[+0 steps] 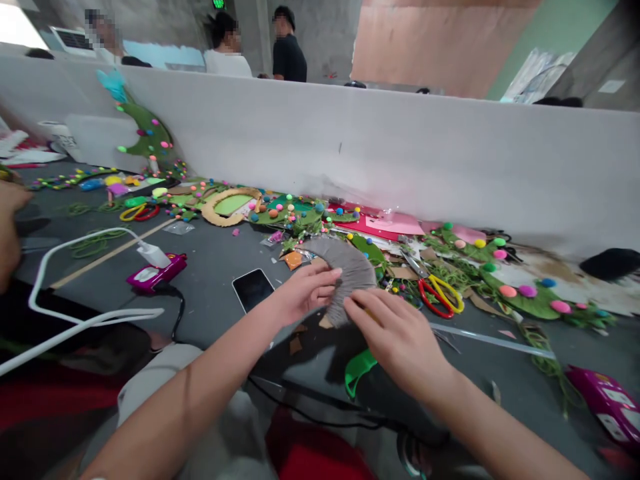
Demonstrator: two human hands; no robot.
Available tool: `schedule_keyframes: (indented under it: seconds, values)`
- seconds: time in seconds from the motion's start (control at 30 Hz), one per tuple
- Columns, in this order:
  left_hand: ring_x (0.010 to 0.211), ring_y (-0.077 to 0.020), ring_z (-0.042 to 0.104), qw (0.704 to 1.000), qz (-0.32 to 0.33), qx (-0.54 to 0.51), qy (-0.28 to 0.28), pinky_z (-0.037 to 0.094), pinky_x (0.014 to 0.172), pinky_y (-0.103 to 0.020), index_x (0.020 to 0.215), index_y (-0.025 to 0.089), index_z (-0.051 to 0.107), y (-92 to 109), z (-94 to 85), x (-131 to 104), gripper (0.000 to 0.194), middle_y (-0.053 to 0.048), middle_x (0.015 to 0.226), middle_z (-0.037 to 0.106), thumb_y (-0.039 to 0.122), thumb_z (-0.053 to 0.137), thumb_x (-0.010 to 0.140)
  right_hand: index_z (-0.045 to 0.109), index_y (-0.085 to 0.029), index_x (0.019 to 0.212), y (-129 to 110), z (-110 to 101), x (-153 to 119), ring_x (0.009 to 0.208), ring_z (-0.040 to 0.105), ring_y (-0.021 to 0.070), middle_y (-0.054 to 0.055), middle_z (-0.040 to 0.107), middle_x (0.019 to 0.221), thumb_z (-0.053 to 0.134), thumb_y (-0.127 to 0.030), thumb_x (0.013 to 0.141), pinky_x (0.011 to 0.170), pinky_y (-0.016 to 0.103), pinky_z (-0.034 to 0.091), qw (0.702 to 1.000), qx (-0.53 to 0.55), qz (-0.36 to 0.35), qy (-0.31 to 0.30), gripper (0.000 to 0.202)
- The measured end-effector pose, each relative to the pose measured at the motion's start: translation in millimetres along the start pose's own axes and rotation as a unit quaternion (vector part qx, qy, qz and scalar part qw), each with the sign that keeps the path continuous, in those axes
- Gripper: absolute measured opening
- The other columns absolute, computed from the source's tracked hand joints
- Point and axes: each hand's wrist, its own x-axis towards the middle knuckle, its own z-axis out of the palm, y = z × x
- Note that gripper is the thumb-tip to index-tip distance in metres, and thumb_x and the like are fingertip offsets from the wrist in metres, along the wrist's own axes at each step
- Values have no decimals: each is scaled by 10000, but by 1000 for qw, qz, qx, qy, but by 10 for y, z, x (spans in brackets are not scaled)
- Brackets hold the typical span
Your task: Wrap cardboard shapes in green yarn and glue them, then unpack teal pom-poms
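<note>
A grey crescent [353,267], its surface covered in fine ridges like wound yarn or gathered cloth, is held between my two hands above the dark table. My left hand [313,288] grips its inner edge, thumb on top and fingers curled. On the outer side, my right hand [395,323] pinches the lower part with thumb and fingers; some fingertips are hidden. Below my right hand lies a green plastic tool [357,373], partly covered. Scissors with red and yellow handles [440,297] rest to the right, and a phone [253,289] lies left of my left hand.
Green felt pieces with pompoms [530,297] and scraps line the white partition [400,160]. A purple power strip [157,272] with a white plug stands left; another purple box [605,403] sits right. A cardboard crescent [215,210] lies behind. People stand beyond the partition.
</note>
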Motion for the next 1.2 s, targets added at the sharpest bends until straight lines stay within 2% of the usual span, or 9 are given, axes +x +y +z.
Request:
schedule_keyframes:
  seconds: [0.17,0.23,0.3,0.43,0.53,0.67,0.83,1.0,1.2]
  values:
    - [700,-125,713,990,49,41,128,554,672,-219,956,155,698,45,-264,47,363,-12,787,734,265,918,688,695,-217,1128,-149,-74,-329,994,692,212,69,756,1095,543,-192,983,834,324,528,965,215,-14,-149,211]
    - [623,-96,673,982,78,54,165,523,617,-191,877,152,698,147,-380,28,320,15,702,700,266,921,679,699,-247,905,-55,-184,-597,769,679,161,5,743,857,590,-354,986,666,262,487,899,290,71,-320,173]
    - [631,-98,676,975,104,62,185,531,628,-198,849,150,703,259,-471,0,291,3,729,720,294,907,699,632,-225,693,104,-241,-874,588,613,160,7,684,672,555,-474,988,542,269,399,870,223,221,-379,394]
    - [693,-126,718,967,138,66,204,572,665,-225,917,151,728,399,-533,-41,282,-26,829,766,249,892,709,700,-207,792,360,-76,-1180,685,685,234,75,746,785,601,-607,916,649,334,502,867,163,414,-225,431]
    - [709,-147,731,965,142,64,212,602,671,-257,901,140,718,428,-493,-74,217,-33,836,770,198,852,740,735,-162,1041,354,205,-1112,1091,694,369,177,762,1132,710,-623,817,920,478,535,874,162,429,-160,514]
    - [667,-141,713,966,132,67,213,614,663,-275,919,115,713,445,-418,-138,143,-41,822,775,139,786,798,750,-175,887,317,402,-973,1022,718,317,132,788,992,652,-485,891,940,457,544,878,196,422,-115,325]
    - [627,-98,689,957,149,70,239,587,617,-207,903,110,692,448,-371,-173,102,-16,782,766,48,724,829,761,-155,1034,737,-3,-1330,951,727,271,110,789,1050,696,-522,861,896,409,565,848,187,494,-35,411]
    - [603,-94,683,958,137,89,236,574,589,-182,892,82,687,414,-343,-184,86,-29,753,753,30,722,833,711,-85,1104,1318,-513,-2082,966,710,283,134,743,1082,704,-465,901,856,422,588,755,91,649,-10,431]
    - [615,-82,672,952,147,103,247,554,575,-151,877,75,688,383,-345,-159,102,-22,728,743,-3,705,813,611,-168,1308,1424,-591,-2688,1119,661,244,103,638,1311,642,-381,977,933,458,582,679,78,726,-72,395]
